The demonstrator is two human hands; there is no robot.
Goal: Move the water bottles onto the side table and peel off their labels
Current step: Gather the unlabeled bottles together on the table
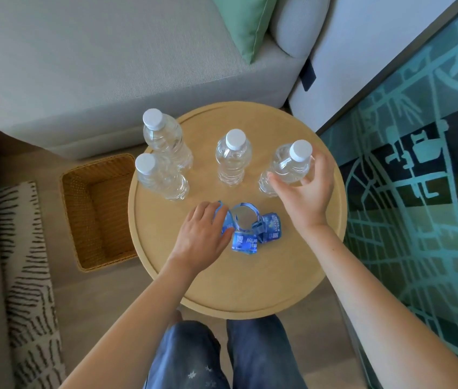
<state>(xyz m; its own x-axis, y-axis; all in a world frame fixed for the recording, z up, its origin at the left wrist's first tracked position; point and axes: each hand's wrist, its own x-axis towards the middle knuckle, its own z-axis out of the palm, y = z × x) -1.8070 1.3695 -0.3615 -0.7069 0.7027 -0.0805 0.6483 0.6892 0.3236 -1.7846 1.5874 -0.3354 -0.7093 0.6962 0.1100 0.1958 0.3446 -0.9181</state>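
Observation:
Several clear water bottles with white caps and bare sides stand upright on the round wooden side table (250,290). My right hand (305,197) grips the rightmost bottle (289,167) around its body. Another bottle (233,158) stands at the centre, and two more (162,178) stand at the left. A heap of peeled blue labels (250,228) lies on the table in front of the bottles. My left hand (202,237) rests on the left side of that heap, fingers curled round a label.
A wicker basket (82,226) stands on the floor left of the table. A grey sofa (96,66) with a green cushion (246,21) lies behind. A teal patterned panel (418,192) runs along the right. My knees in jeans (222,355) are below the table.

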